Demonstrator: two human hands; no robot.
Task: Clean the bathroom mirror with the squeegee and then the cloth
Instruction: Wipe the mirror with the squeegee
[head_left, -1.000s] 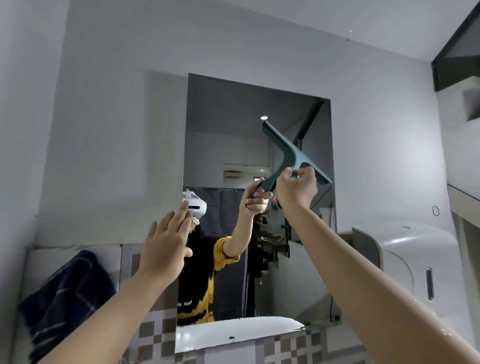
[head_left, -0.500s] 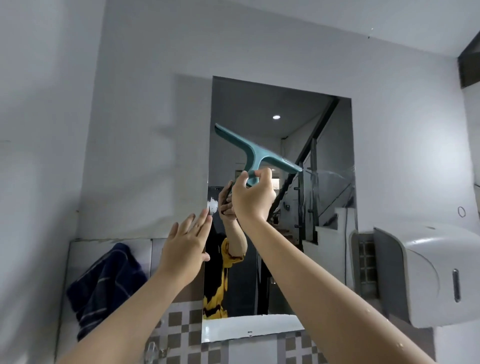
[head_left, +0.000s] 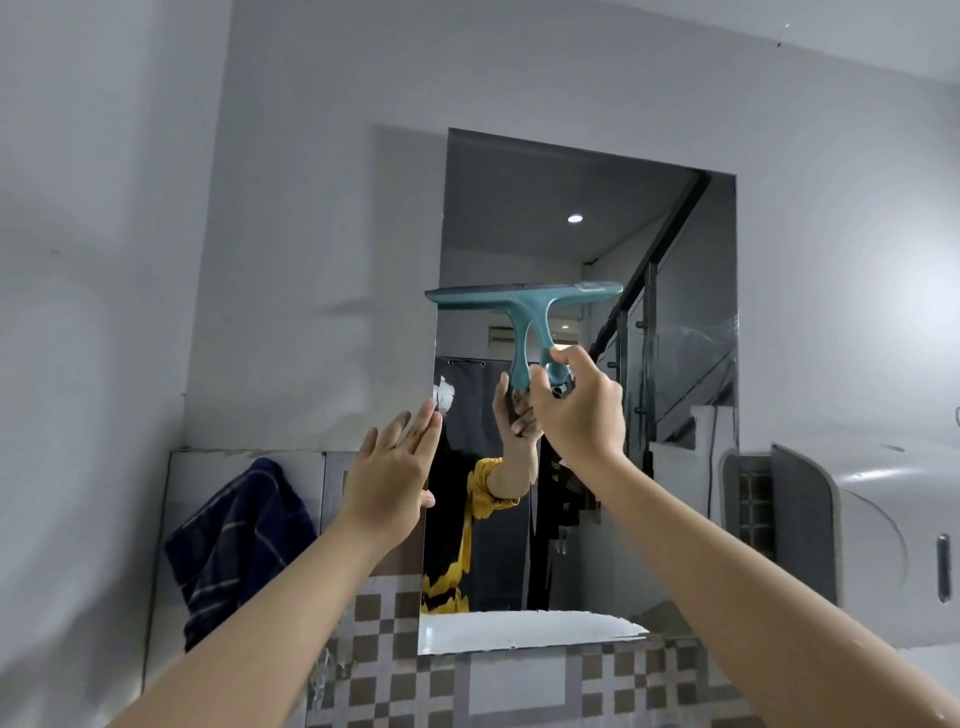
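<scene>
You grip the teal squeegee (head_left: 524, 306) by its handle in your right hand (head_left: 576, 410), blade level against the mirror (head_left: 670, 260). Your left hand (head_left: 389, 478) is spread and empty. The squeegee pass looks underway; the cloth (head_left: 234, 545) hangs untouched.

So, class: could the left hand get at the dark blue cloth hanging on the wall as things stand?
Probably yes. The left hand is open and holds nothing, and the cloth hangs lower to its left with nothing between them.

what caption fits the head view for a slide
Right hand holds teal squeegee level against the mirror; left hand open beside it.
</scene>
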